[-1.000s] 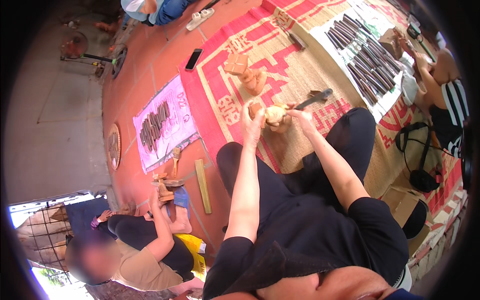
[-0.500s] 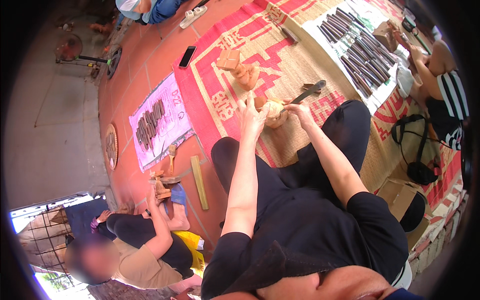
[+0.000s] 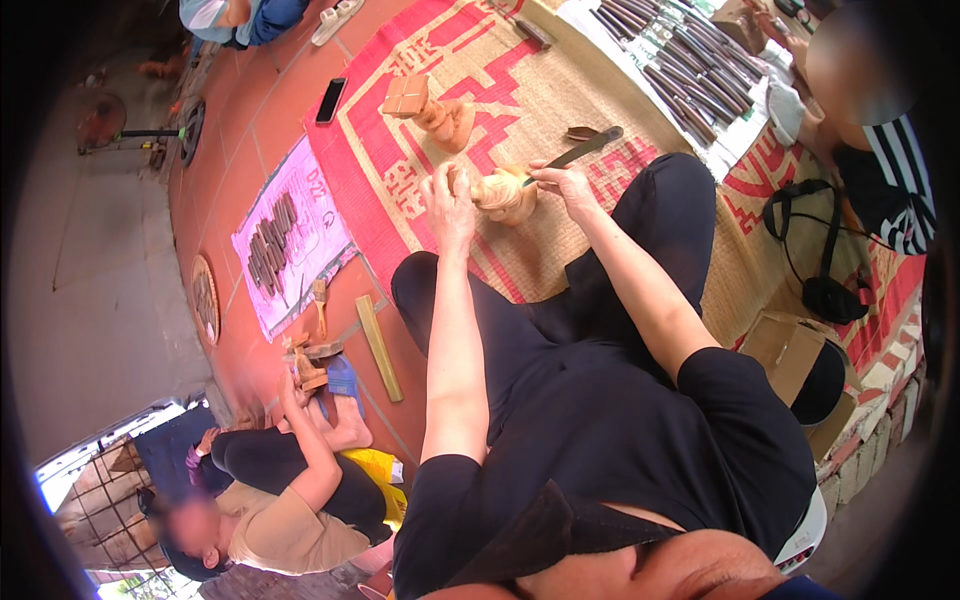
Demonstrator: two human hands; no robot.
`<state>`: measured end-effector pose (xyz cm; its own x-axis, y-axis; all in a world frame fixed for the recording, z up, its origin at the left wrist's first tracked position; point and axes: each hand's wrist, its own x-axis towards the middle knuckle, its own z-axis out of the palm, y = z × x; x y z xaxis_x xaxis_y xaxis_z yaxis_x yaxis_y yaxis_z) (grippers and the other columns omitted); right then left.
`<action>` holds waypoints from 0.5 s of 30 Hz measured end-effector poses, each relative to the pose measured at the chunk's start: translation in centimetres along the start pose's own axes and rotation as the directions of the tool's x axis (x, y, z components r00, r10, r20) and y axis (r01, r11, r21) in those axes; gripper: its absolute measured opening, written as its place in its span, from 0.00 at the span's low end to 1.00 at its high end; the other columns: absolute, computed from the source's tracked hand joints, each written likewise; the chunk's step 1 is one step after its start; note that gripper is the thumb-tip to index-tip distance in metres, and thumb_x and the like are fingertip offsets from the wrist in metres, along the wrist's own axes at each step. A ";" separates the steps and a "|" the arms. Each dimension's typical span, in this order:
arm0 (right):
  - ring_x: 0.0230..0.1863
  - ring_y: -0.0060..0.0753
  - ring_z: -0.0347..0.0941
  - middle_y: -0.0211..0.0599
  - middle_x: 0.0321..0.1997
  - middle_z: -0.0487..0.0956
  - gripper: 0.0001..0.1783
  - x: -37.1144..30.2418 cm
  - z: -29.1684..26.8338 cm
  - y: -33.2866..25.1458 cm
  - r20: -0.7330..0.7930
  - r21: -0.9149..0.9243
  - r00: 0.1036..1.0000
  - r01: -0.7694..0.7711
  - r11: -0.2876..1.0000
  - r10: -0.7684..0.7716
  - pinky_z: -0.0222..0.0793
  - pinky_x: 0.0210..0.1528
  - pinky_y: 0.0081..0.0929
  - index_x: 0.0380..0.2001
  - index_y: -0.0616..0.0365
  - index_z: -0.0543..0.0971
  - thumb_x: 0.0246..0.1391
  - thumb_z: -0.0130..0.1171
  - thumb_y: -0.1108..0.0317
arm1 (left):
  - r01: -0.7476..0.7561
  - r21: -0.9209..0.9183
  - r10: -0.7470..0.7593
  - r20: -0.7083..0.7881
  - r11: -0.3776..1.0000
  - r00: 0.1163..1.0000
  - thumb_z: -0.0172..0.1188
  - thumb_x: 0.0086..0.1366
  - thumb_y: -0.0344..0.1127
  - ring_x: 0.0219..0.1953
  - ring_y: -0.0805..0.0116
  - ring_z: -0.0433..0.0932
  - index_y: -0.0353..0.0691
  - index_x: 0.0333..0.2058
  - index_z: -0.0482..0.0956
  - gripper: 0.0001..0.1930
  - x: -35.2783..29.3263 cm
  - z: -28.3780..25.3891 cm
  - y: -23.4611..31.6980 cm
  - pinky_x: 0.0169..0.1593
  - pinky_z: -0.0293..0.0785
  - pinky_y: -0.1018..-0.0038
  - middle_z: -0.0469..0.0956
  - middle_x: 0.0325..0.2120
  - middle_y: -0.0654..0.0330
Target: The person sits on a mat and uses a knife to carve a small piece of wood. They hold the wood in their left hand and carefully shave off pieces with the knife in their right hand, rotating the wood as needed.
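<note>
The left hand (image 3: 450, 210) curls around the wooden carving (image 3: 508, 198) at its left end. Right of the carving, the right hand (image 3: 565, 188) pinches a dark tool (image 3: 588, 147).

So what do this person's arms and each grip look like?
Two bare forearms come out of short black sleeves. Neither the left grip nor the right grip wears a glove, and no watch or cable shows on either wrist.
</note>
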<state>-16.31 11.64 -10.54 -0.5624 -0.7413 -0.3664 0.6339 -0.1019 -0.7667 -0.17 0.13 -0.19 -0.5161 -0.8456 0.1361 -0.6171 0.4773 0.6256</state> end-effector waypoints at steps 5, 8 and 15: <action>0.40 0.30 0.77 0.37 0.43 0.82 0.13 -0.5 0.2 -0.3 -0.006 0.020 0.998 -0.066 0.998 0.066 0.70 0.47 0.29 0.35 0.62 0.81 0.43 0.65 0.70 | -0.095 -0.117 0.103 0.061 0.989 0.993 0.47 0.69 0.57 0.51 0.58 0.69 0.43 0.53 0.73 0.25 -0.6 -1.2 0.8 0.57 0.63 0.66 0.67 0.46 0.54; 0.39 0.26 0.76 0.33 0.43 0.82 0.14 0.0 -0.8 -0.2 0.045 -0.003 0.994 -0.104 0.995 0.104 0.70 0.48 0.27 0.38 0.59 0.81 0.46 0.65 0.68 | -0.051 -0.191 0.072 0.102 0.980 0.992 0.49 0.67 0.59 0.54 0.57 0.68 0.41 0.57 0.69 0.30 -0.6 -1.6 0.2 0.58 0.62 0.66 0.66 0.48 0.52; 0.44 0.35 0.78 0.40 0.41 0.82 0.17 -0.7 -0.2 -0.2 0.071 0.062 0.987 -0.148 0.987 0.144 0.69 0.50 0.33 0.38 0.64 0.82 0.43 0.64 0.69 | -0.035 -0.071 0.044 0.135 0.997 0.990 0.58 0.61 0.59 0.56 0.53 0.67 0.39 0.59 0.63 0.36 -1.4 -2.1 0.4 0.59 0.64 0.61 0.64 0.52 0.47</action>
<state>-16.13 12.37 -10.28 -0.4264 -0.7935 -0.4343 0.7419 -0.0322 -0.6697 1.58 1.04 1.49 -0.6185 -0.7836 0.0588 -0.5547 0.4884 0.6736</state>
